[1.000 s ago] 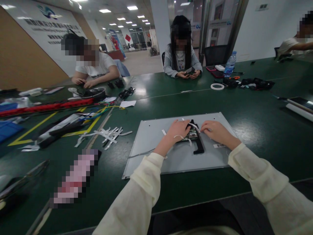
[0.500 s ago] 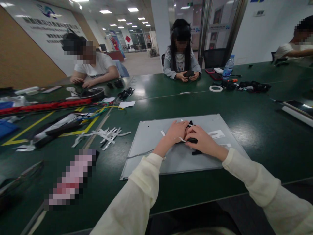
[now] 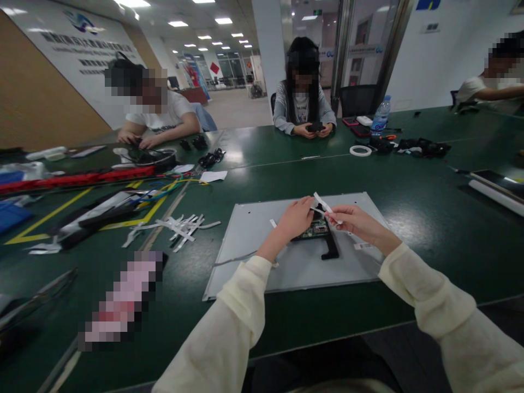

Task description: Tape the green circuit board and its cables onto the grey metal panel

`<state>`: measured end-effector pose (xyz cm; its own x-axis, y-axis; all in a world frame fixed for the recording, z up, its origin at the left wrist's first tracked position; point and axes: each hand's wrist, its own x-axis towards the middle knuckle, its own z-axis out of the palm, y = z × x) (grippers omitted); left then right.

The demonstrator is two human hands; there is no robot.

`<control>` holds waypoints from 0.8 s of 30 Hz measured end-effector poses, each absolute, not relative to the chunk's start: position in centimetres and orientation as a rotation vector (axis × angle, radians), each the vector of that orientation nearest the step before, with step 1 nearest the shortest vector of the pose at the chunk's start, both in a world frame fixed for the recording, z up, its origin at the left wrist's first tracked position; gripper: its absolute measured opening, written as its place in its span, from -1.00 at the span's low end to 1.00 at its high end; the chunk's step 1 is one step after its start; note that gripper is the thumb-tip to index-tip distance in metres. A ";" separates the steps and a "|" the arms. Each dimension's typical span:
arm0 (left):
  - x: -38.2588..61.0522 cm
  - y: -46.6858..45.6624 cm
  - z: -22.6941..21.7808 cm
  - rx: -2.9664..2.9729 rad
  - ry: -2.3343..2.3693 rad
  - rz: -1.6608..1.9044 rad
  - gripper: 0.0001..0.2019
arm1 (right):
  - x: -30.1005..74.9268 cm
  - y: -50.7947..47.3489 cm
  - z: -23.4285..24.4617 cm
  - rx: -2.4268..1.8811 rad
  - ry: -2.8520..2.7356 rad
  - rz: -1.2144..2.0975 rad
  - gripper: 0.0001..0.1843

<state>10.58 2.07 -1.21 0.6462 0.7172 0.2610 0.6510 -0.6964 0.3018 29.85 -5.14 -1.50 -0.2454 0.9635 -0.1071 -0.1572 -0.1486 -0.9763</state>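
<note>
A white paper-like strip (image 3: pixel 322 202) is pinched in my right hand (image 3: pixel 360 225), with the thumb and fingers pressed together on it. Just left of it is my left hand (image 3: pixel 295 219), its fingers closed at the upper left of a green circuit board (image 3: pixel 316 229); a second strip end passes by its fingertips, and what it grips is hidden. The board sits in a black frame with a bent black arm (image 3: pixel 332 249). Beneath lies a light grey panel (image 3: pixel 245 240) with white labels, one of them a small label (image 3: pixel 363 246) right of the black arm.
On the green table, a pile of white strips (image 3: pixel 184 228) lies left of the panel, and a phone-like pink object (image 3: pixel 126 297) is nearer. A tape roll (image 3: pixel 361 150), a water bottle (image 3: pixel 381 115) and black gear (image 3: pixel 423 146) are farther off. Three other people sit around the table.
My right hand has lifted off the board and moved right, now raising a white strip. The circuit board and black arm show more. My left hand has barely moved.
</note>
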 end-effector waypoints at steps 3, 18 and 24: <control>10.5 2.3 0.7 2.336 1.162 0.711 -0.65 | 30.7 -5.0 -1.4 -1.121 -1.245 1.594 -0.67; 11.1 -1.4 4.9 2.073 0.798 -0.190 -0.82 | 33.3 -5.3 -0.1 -1.345 -1.742 1.736 -0.59; 11.5 -2.2 5.4 2.045 0.869 -0.418 -0.80 | 33.1 -5.7 -0.3 -1.414 -1.774 1.716 -0.68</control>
